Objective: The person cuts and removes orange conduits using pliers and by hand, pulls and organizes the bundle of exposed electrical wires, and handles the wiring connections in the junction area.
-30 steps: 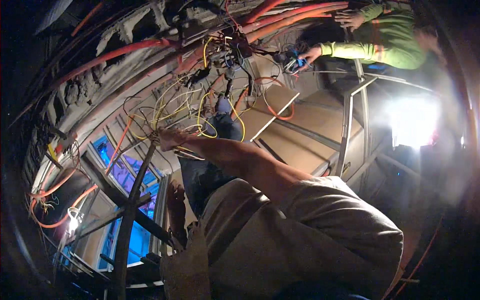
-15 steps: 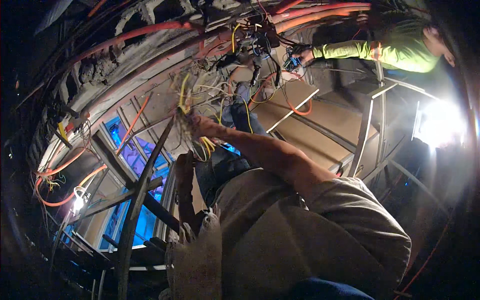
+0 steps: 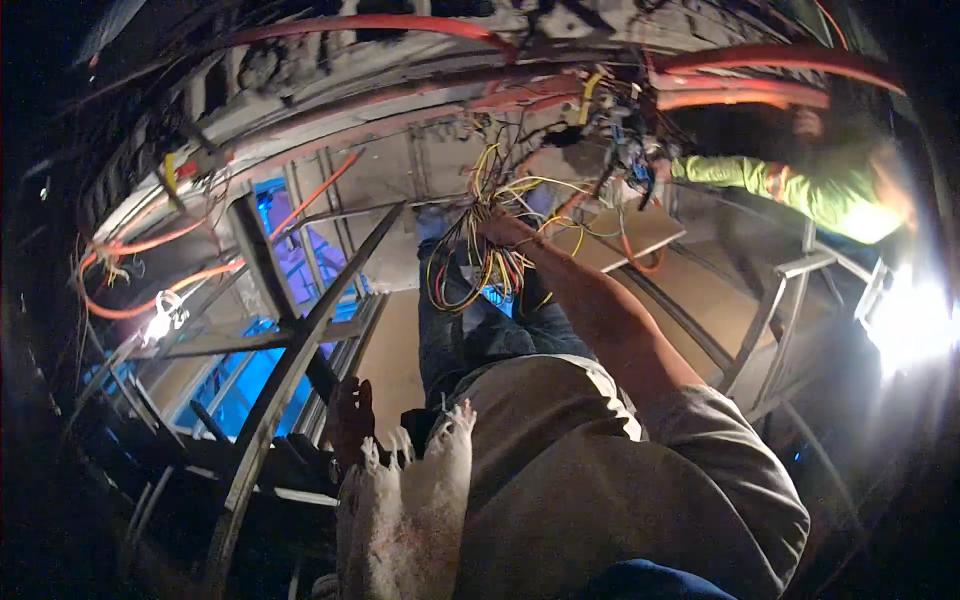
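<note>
My right hand [image 3: 508,230] is closed around a bundle of thin electrical wires [image 3: 478,262], out in front at arm's length. Yellow, red, white and dark strands loop down below the fist and fan out above it. Some yellow wires stretch right toward a dark cluster of cables. Lower down, my left hand [image 3: 352,410] is in deep shadow beside a slanting metal bar [image 3: 300,355]; its fingers are too dark to read. Pale cloth with a frayed edge [image 3: 410,510] hangs just right of it.
A co-worker in a yellow-green sleeve [image 3: 725,172] reaches into the cable cluster [image 3: 628,150] at the right. Thick orange conduits [image 3: 745,98] run along the top. A bright work lamp [image 3: 915,320] glares at far right. Metal framing [image 3: 790,290] and brown panels [image 3: 640,235] lie below.
The view has shifted, and the scene sits lower and further right. My right hand still grips the wires, whose strands now spread and hang in clear loops. My left hand appears lower in the picture.
</note>
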A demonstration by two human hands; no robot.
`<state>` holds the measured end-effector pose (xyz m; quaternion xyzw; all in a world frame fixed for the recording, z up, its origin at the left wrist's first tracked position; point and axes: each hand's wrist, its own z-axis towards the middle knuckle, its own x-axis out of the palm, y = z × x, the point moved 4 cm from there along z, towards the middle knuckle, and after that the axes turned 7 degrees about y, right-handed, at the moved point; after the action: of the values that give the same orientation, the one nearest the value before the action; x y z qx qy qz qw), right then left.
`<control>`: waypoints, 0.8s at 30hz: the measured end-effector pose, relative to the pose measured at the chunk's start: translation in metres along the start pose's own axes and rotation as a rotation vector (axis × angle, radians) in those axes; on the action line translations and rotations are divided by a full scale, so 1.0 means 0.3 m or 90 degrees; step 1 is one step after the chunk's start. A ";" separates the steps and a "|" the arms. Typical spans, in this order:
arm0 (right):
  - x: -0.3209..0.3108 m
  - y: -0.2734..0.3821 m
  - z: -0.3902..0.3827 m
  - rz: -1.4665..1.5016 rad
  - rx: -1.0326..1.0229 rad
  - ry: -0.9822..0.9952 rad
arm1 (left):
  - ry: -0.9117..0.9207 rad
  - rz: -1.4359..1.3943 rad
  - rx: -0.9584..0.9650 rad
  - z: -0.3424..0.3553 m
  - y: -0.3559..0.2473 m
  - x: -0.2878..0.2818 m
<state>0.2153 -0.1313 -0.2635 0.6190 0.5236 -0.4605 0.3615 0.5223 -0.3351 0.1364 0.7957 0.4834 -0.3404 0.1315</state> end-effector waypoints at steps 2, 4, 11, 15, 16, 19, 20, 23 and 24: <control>0.038 -0.007 0.118 0.015 -0.017 -0.075 | -0.142 0.031 0.042 0.075 0.068 0.007; 0.040 -0.034 0.274 0.198 -0.045 -0.125 | -0.244 0.053 0.085 0.141 0.069 -0.006; -0.315 0.101 0.589 0.918 -0.039 0.062 | -0.478 0.292 0.153 0.053 -0.033 0.017; -0.375 0.011 0.631 0.949 -0.040 0.080 | -0.369 0.293 0.100 0.079 0.081 0.057; -0.358 -0.021 0.619 0.948 -0.026 0.084 | -0.344 0.244 0.116 0.114 0.104 0.076; -0.329 0.010 0.613 0.944 -0.038 0.121 | -0.367 0.101 0.062 0.093 0.176 0.096; -0.300 0.015 0.596 0.943 -0.037 0.134 | -0.273 0.045 0.003 0.133 0.184 0.098; -0.183 0.068 0.523 0.923 -0.054 0.191 | -0.156 -0.040 -0.066 0.174 0.159 0.070; -0.117 0.082 0.483 0.912 -0.063 0.215 | -0.139 -0.061 -0.070 0.185 0.143 0.084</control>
<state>0.2108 -0.2819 -0.2766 0.8546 0.0596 0.0142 0.5156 0.5437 -0.3691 0.0738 0.7214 0.5215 -0.4039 0.2106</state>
